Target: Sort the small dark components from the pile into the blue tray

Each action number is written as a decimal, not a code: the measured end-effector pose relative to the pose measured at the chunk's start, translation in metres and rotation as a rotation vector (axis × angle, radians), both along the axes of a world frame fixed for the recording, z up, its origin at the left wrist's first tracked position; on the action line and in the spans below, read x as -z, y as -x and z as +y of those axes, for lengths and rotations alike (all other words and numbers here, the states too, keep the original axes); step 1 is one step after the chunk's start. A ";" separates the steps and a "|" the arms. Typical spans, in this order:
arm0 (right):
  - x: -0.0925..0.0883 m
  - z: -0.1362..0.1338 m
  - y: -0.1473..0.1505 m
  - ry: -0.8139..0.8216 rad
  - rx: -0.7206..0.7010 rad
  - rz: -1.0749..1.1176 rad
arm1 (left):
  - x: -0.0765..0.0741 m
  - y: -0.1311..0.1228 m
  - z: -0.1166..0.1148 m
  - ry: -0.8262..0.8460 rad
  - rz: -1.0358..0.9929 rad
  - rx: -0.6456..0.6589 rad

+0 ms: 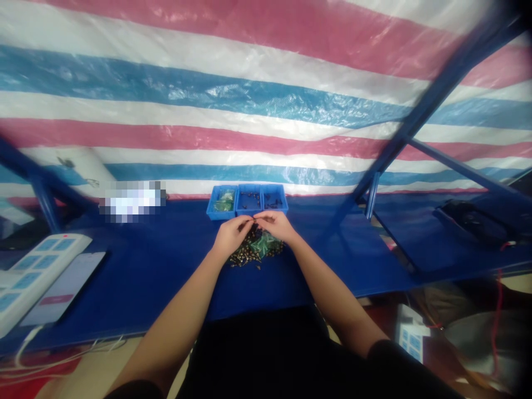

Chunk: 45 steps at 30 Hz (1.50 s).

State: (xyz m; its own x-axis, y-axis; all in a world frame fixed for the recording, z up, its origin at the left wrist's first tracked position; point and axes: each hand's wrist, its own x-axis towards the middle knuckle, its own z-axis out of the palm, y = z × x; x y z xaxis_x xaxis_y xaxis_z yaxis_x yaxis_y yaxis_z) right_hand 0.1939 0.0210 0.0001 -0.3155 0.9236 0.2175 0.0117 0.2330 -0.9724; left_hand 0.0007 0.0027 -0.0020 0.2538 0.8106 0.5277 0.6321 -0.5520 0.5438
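Tabletop, blue [141, 271]: left hand [231, 235], right hand [276, 225] pinched together, fingertips [251, 220] hiding any held item, above loose dark parts [245, 250]; divided blue tray [247, 200] at far edge.

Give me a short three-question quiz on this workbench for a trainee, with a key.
1. Which compartment of the blue parts tray holds green plastic: left, middle or right?
2. True or false: the fingertips of the left hand and the right hand nearly meet above the heap of small dark parts.
3. What green item lies in that heap?

Key:
1. Left
2. True
3. A crumpled green plastic bag
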 end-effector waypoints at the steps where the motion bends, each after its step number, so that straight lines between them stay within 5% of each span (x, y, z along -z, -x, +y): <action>1: 0.000 0.000 0.000 -0.005 -0.001 0.007 | 0.000 0.000 0.000 0.010 0.001 -0.002; 45: -0.001 -0.002 0.000 -0.003 0.006 -0.014 | 0.000 -0.001 0.000 -0.014 -0.002 -0.034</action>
